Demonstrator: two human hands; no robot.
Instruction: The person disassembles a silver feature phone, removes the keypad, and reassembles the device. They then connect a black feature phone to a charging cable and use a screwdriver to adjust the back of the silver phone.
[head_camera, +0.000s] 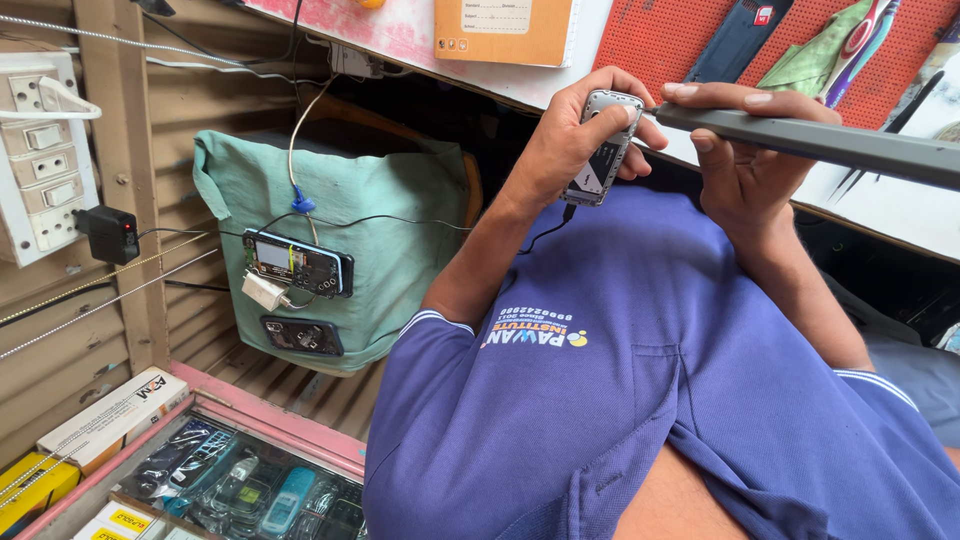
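shirt: blue polo shirt fills the near foreground, with a white-edged sleeve and a chest pocket.
glass case: pink-framed display case at lower left, with small phones lying under the glass.
boxes: white and yellow cartons just beside the case.
left hand: left hand raised above the shirt, its grip clamped around a small grey phone; a dark cable hangs from the phone's lower end.
right hand: right hand beside the left, its grip clamped on a long grey tool whose tip meets the top of the phone.
green cloth: green cloth draped at middle left, two opened phones resting against it on wires.
wall: switch board with a black adapter plugged in.
worktop: pale worktop beyond the hands, bearing a red perforated mat.
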